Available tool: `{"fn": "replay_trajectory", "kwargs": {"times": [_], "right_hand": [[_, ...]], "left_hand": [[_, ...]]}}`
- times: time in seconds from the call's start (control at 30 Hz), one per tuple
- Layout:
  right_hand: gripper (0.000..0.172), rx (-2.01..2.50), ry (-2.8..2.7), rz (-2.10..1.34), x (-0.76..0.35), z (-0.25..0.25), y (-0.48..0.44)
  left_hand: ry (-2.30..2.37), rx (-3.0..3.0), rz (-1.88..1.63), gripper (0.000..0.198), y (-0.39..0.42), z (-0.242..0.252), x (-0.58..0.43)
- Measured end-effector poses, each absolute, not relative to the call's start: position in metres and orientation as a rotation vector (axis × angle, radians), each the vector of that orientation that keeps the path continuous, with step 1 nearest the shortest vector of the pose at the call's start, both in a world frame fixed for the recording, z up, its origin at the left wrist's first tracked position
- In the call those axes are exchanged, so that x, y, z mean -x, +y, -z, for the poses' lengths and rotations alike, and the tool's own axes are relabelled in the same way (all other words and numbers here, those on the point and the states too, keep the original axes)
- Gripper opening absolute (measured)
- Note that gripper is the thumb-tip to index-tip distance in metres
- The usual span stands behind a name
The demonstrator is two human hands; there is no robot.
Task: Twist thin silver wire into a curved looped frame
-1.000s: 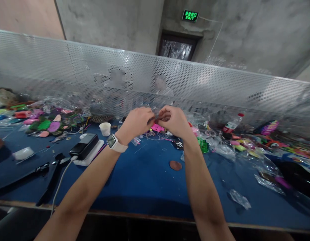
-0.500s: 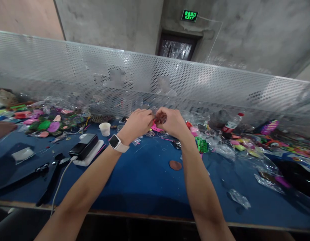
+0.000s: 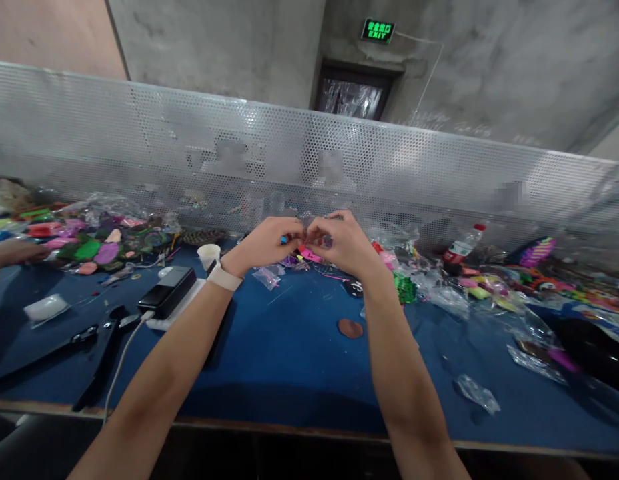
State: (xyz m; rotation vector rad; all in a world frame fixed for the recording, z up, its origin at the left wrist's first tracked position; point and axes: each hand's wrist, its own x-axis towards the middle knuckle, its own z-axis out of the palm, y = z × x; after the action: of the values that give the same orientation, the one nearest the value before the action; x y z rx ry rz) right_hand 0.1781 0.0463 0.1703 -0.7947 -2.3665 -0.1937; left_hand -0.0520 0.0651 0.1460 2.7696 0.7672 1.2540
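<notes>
My left hand (image 3: 273, 241) and right hand (image 3: 340, 241) pinch narrowly, contents unclear. A pink piece (image 3: 310, 254) shows between, nearer my right.

We look from head-worn camera, facing forward and down: our hands (image 3: 342, 244) near, around frame centre; counter (image 3: 284, 353) across lower half; perforated screen (image 3: 419, 160) beyond, across upper half.

Perforated metal screen (image 3: 414, 160), rough concrete wall (image 3: 214, 47), clear plastic bottle (image 3: 465, 243), matt blue tabletop (image 3: 284, 353)
</notes>
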Motion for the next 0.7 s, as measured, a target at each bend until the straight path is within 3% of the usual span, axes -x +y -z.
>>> {"fn": "replay_trajectory", "kwargs": {"times": [0.37, 0.53, 0.7], "right_hand": [[0.012, 0.747, -2.389, 0.427, -0.1735, -0.1714, 0.0455], [0.011, 0.807, -2.298, 0.129, -0.1768, -0.1687, 0.0512], [0.023, 0.837, -2.144, -0.251, -0.1764, -0.1671, 0.0551]], "left_hand": [[0.595, -2.418, -1.204, 0.011, 0.0704, -0.1446, 0.0588], [0.642, -2.370, -1.213, 0.012, 0.0701, -0.1463, 0.0602], [0.655, -2.402, -1.252, 0.013, 0.0683, -0.1467, 0.0600]]}}
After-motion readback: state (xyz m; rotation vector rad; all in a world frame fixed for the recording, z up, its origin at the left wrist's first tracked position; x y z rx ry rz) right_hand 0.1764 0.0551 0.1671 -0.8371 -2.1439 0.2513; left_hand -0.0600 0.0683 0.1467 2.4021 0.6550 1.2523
